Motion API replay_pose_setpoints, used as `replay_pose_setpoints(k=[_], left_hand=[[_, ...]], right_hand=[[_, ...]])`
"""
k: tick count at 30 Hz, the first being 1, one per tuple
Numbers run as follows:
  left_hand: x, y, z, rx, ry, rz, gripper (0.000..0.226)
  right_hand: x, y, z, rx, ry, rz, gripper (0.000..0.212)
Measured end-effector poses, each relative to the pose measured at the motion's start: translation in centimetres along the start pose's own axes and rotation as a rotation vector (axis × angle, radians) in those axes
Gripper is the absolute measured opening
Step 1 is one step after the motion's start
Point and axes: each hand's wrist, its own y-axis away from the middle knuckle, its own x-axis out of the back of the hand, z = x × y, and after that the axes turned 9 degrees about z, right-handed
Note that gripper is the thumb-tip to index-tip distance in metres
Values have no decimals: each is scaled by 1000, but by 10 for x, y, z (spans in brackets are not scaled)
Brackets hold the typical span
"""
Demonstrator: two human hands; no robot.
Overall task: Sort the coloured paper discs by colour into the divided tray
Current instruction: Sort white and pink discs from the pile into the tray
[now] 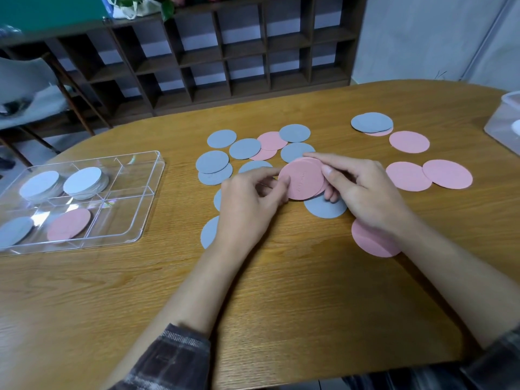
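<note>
While it is gripped, pink stack [302, 178]: pinched at its edges by left hand [250, 201] and right hand [365, 190], fingers curled; thin, matte, round paper.
Risk: sheets could be fanned and spilled if the pinch is slackened.
Loose discs [244, 148]: grey and pink, overlapped flat; two might be lifted together.
Tray [153, 190]: clear rigid plastic, left; white, grey and pink discs are kept in separate compartments.

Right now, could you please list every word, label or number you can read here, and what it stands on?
No text can be read.
The pink disc held between left hand and right hand bears a faint embossed line, too blurred to read.
</note>
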Motion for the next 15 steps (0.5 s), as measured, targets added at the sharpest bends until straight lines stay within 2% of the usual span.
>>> replay_pose_setpoints(k=[3,8,15], left_hand=[[-4,-1,1,29,23,47,7],[-8,-1,-4,56,56,59,7],[-9,-7,-12,-187,-181,-11,22]], right_hand=[[-1,0,-2,-2,-26,-12,33],[-3,3,-2,61,84,-29,34],[0,-1,5,74,191,35,30]])
